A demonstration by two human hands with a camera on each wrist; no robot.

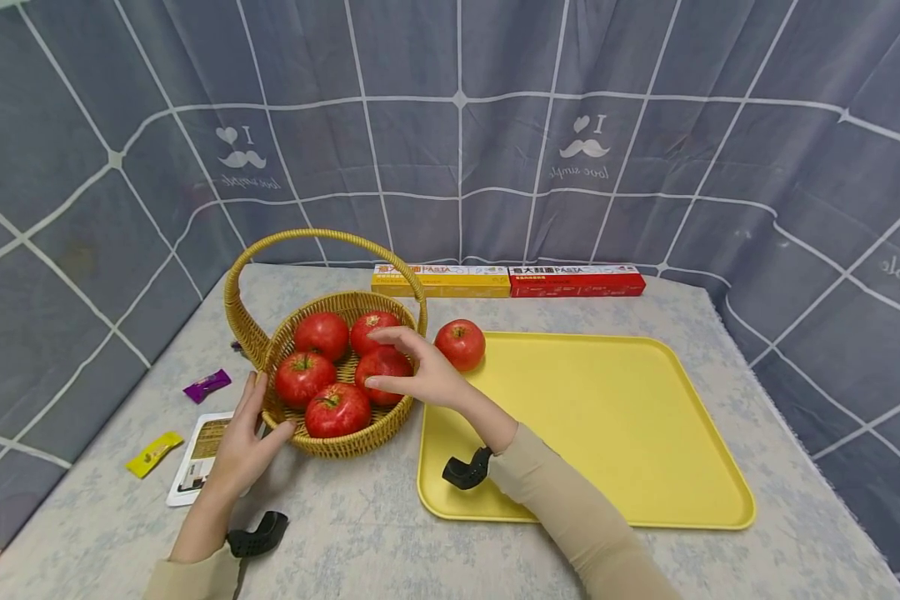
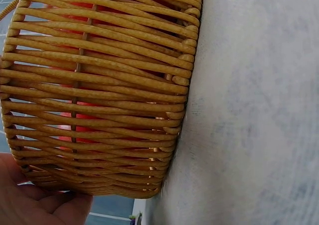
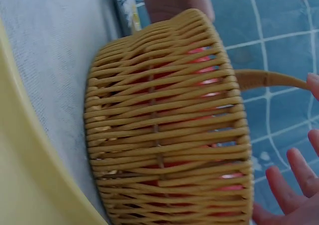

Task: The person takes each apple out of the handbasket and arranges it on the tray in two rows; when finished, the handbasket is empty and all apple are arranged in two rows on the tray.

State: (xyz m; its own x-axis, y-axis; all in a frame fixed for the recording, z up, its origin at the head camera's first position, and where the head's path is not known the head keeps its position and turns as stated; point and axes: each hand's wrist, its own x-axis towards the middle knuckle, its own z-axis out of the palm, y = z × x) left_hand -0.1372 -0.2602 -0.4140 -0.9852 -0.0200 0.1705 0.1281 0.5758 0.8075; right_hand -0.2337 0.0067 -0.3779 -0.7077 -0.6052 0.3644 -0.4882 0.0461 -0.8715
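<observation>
**A:** Tomatoes (image 1: 337, 367) — five of them piled in the wicker basket (image 1: 330, 446), near-left of the table (image 1: 360, 533). Left hand (image 1: 240, 442) is on the basket's near-left wall, fingers fairly straight along the weave, thumb toward the front. Bracing, not clutching.

**B:** Left wrist view agrees?

**A:** Yes, palm edge against the lower weave, red showing through the slats. Can't see the fingertips there though.

**B:** Right hand?

**A:** Right hand (image 1: 420, 371) is over the basket's right side, spread and loose, thumb beside the nearest tomato (image 1: 384, 367), index above the one at the back. Nothing held. Whether skin touches fruit, can't tell. Right wrist view shows splayed fingers (image 3: 294, 185) past the rim, none curled.

**B:** So a pick is coming up, looks like. What makes it clean?

**A:** My read: keep the left hand pressed where it is so the basket doesn't slide or tip. Take the top right-side tomato, since it sits on the others and is least likely to unsettle them. Wrap from above, soft grip because ripe skin bruises. Lift straight up, and mind the handle (image 1: 322, 246) arching just behind.

**B:** Beyond the basket?

**A:** Yellow tray (image 1: 607, 433) just right of it, one loose tomato (image 1: 460, 343) at the tray's far-left corner. Candy wrappers (image 1: 206, 385) and a card (image 1: 195, 458) left of the basket. Two pasta boxes (image 1: 510, 281) along the far edge, grid curtain (image 1: 457, 125) behind.
</observation>
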